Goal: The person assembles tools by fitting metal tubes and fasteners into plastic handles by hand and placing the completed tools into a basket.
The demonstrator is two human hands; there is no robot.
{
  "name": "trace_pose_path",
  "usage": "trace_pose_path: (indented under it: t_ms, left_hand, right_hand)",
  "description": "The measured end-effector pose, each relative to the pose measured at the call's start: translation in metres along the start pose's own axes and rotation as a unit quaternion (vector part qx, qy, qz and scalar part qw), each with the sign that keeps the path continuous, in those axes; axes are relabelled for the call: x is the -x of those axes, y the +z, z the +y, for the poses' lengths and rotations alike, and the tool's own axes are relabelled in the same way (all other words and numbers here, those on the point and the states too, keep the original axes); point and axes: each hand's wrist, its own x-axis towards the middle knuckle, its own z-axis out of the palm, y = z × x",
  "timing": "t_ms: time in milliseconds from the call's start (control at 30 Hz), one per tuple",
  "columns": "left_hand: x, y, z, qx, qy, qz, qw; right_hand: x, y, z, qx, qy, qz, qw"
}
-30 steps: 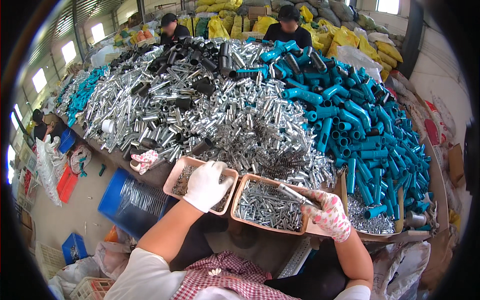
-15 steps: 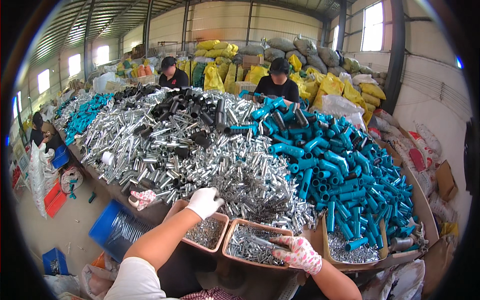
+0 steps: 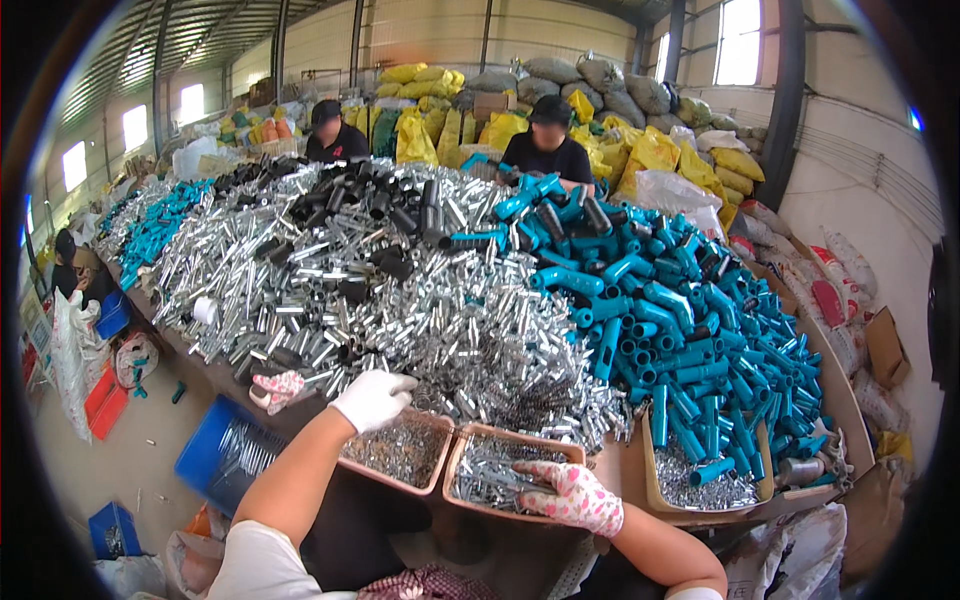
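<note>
My left hand (image 3: pixel 374 401), in a white glove, is at the near edge of a heap of silver metal tubes and small parts (image 3: pixel 440 340). Its fingers are drawn together, and whatever they may hold is hidden. Below it sits a pinkish bin of small metal pieces (image 3: pixel 400 452). My right hand (image 3: pixel 578 500), in a white glove with pink spots, reaches over a second pinkish bin (image 3: pixel 452 470) filled with short metal parts. A slim metal tube (image 3: pixel 508 482) shows between its thumb and fingers, low over the bin's contents.
Teal pipe-shaped parts (image 3: pixel 690 340) are heaped to the right, beside a tray of small silver pieces (image 3: pixel 655 480). A spotted glove (image 3: pixel 277 390) lies at the table's left edge near a blue crate (image 3: pixel 205 455). Two people (image 3: pixel 548 145) work across the heap.
My left hand has shifted left and slightly down, its fingers now pointing right. My right hand has moved a little left, bringing the tube lower into the bin. The view has shifted slightly.
</note>
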Motion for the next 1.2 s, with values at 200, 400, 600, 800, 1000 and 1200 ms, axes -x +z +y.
trace_pose_path:
  t_ms: [200, 400, 600, 800, 1000, 1200]
  left_hand:
    - [0.016, 0.026, -0.01, 0.397, -0.064, 0.029, 0.915]
    - [0.036, 0.068, -0.016, 0.537, -0.026, 0.084, 0.839]
    - [0.056, 0.072, 0.007, 0.414, 0.031, 0.056, 0.908]
    - [0.066, 0.09, 0.029, 0.399, 0.02, -0.027, 0.916]
    - [0.069, 0.087, 0.061, 0.064, 0.213, -0.018, 0.975]
    - [0.079, 0.096, 0.061, -0.112, 0.233, -0.116, 0.959]
  right_hand:
    - [-0.005, 0.002, -0.008, 0.007, 0.013, 0.002, 1.0]
    - [0.001, 0.001, -0.011, -0.041, 0.045, 0.043, 0.997]
    - [0.006, -0.002, 0.013, -0.07, -0.034, 0.153, 0.985]
    - [0.013, -0.008, -0.005, -0.007, -0.07, 0.122, 0.99]
    - [0.013, -0.007, -0.012, 0.08, -0.135, 0.111, 0.981]
    - [0.012, 0.008, -0.036, 0.156, -0.152, 0.021, 0.976]
